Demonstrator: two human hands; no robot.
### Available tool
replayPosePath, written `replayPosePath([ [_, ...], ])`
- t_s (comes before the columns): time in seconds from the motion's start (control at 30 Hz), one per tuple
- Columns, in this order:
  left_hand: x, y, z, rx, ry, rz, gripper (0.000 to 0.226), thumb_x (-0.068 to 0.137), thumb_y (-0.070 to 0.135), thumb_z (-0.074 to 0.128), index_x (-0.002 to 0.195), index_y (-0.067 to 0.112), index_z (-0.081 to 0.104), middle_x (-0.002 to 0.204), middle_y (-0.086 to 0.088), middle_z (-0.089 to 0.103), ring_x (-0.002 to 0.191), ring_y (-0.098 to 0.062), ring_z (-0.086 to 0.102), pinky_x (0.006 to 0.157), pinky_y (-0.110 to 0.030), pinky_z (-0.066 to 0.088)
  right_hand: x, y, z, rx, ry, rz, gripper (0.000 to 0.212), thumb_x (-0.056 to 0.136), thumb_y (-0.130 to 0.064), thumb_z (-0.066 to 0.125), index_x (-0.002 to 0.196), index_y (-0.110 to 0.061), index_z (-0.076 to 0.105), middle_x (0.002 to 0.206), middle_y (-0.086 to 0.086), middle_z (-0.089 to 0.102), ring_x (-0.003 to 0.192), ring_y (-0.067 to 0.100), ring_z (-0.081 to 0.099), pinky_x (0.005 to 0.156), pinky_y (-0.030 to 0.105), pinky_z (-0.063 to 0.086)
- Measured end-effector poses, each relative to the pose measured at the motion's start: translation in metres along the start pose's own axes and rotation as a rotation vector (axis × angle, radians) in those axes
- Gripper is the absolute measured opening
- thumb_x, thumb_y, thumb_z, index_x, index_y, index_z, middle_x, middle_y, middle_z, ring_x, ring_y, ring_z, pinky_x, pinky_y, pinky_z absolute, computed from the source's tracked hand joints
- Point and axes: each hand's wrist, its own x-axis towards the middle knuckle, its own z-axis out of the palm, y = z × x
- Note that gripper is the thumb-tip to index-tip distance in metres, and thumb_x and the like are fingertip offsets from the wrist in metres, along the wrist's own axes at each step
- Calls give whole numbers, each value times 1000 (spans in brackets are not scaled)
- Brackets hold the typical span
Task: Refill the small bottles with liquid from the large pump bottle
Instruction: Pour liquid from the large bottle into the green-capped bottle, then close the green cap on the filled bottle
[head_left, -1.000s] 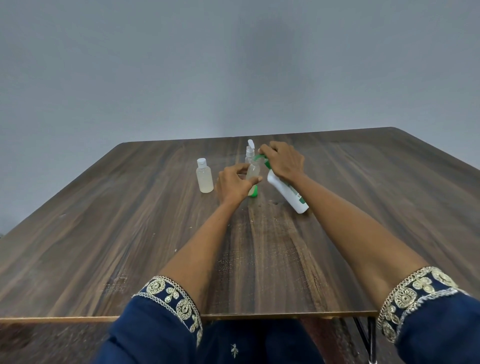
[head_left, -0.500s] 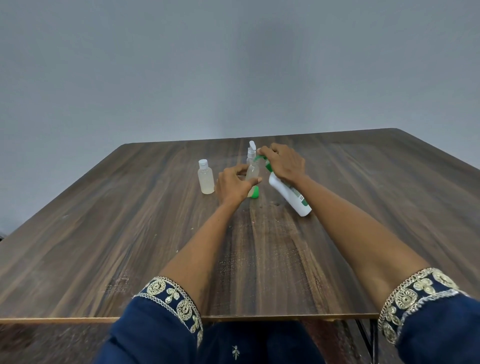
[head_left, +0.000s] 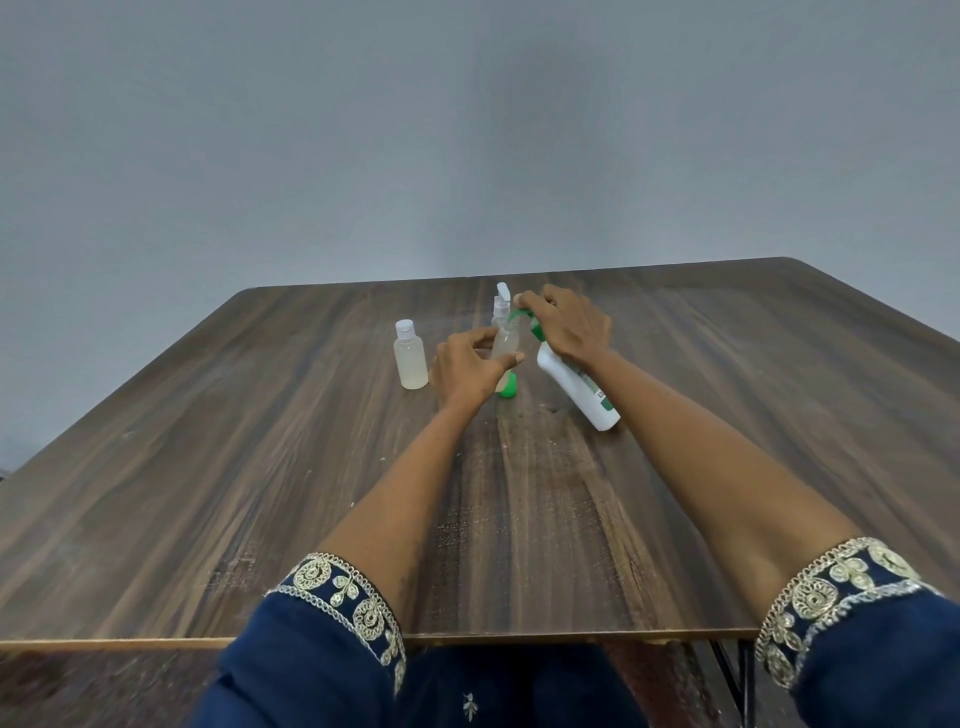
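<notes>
Surface: dark wood-grain surface (head_left: 270, 467), carrying every bottle.
Landmark: large white pump bottle with green pump head (head_left: 576, 387), tilted, base resting on the surface.
Right hand (head_left: 571, 325): grip clenched over the pump head.
Left hand (head_left: 467, 366): grip closed around a small clear plastic bottle (head_left: 505, 343), held just left of the pump bottle, under its green spout.
Behind it: an open flip-cap clear bottle (head_left: 500, 306).
Further left: a capped clear bottle of pale liquid (head_left: 410, 361), standing upright, untouched.

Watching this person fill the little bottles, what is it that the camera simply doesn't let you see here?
All in the head view:
- Whether liquid is flowing: the pump nozzle meets the held small bottle, too small to tell.
- The large pump bottle top: covered by the right hand.
- The label print: too small to read.
- The rear bottle: partly hidden behind the held one.
- The green piece: partly hidden by the left hand.
</notes>
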Motion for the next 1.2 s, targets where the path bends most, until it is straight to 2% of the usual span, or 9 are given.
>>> replayPosePath([
  [0.3,0,-4,2,-6,-2,-6,49,66,36,82,109,18,69,101,0,72,86,-10,65,77,-31,55,-2,-1,3,21,58,-23,44,91,-43,43,81,-3,60,78,9,62,75,23,53,61,31,31],
  [0.43,0,-1,0,-20,5,-3,48,66,37,82,108,19,69,101,1,72,83,-8,62,77,-32,54,-2,-2,-1,12,39,-58,48,86,-49,34,80,-7,56,76,5,57,78,26,54,58,31,28],
  [0.57,1,3,-2,-24,-4,-18,45,65,37,82,106,22,70,99,3,72,82,-6,62,77,-30,53,-1,1,-12,135,87,-36,38,91,-48,38,77,-20,59,86,3,63,85,26,54,70,36,33],
  [0.67,0,4,-4,-41,-6,-27,42,65,37,82,103,23,71,98,5,72,79,-4,59,73,-26,49,0,5,-21,327,190,61,43,88,-55,39,73,-18,56,73,-7,59,81,21,52,69,34,33],
  [0.73,0,3,-5,-61,1,-32,43,65,36,83,103,22,71,98,4,72,79,-4,59,72,-24,47,1,11,-21,427,237,123,44,88,-57,39,68,-19,49,69,-9,55,82,21,52,76,37,34],
  [0.83,0,-1,-6,-80,17,-58,41,65,36,83,102,22,71,98,3,72,82,-6,61,71,-24,46,-1,18,-19,500,282,168,57,79,-68,33,77,-15,55,79,-3,58,90,26,56,87,41,38],
  [0.93,-1,-7,-5,-111,25,-84,39,65,32,83,100,20,72,97,2,72,81,-5,61,69,-22,45,-3,22,-15,449,338,162,72,75,-75,25,89,-12,56,87,1,63,91,27,58,80,37,37],
  [1.03,-4,-10,-3,-116,13,-94,39,67,30,82,103,17,71,99,0,72,82,-7,60,74,-27,51,-8,19,-10,406,497,120,69,74,-78,23,94,-18,52,95,-2,62,93,20,56,87,34,32],
  [1.2,-3,-15,-2,-133,56,-133,40,67,29,82,103,17,71,101,0,71,91,-13,65,79,-33,54,-19,4,2,220,1076,15,47,86,-54,43,107,-14,55,123,9,51,116,21,45,100,41,21],
])
